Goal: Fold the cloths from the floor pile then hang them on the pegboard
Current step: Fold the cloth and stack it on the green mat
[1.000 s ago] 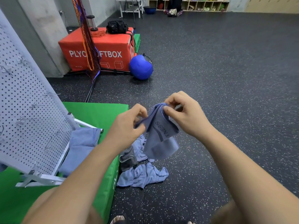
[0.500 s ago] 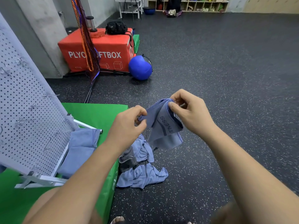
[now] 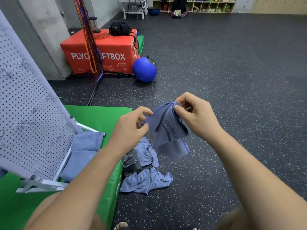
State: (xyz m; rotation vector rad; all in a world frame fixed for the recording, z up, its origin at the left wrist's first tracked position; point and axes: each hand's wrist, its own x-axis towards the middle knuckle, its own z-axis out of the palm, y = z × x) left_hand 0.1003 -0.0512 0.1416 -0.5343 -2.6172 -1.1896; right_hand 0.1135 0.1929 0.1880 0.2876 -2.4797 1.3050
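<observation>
A blue cloth point(image 3: 169, 135) with dark lettering hangs doubled over in the air between my hands. My left hand point(image 3: 131, 127) pinches its left corner, and my right hand point(image 3: 196, 117) pinches the top fold at the right. Below them a floor pile point(image 3: 144, 176) of crumpled blue cloths and one grey one lies on the dark floor. The white pegboard point(image 3: 33, 117) with metal hooks leans at the left on a green mat point(image 3: 99, 117). Folded blue cloths point(image 3: 83, 150) lie at its foot.
An orange soft box point(image 3: 106, 50) with a black bag on top stands at the back left, with a blue ball point(image 3: 144, 69) beside it. A striped strap on a black stand point(image 3: 88, 39) rises in front of the box. Speckled dark floor point(image 3: 232, 72) spreads to the right.
My hands have drawn slightly apart and risen a little, stretching the cloth's top edge between them. The pile and the pegboard have not moved.
</observation>
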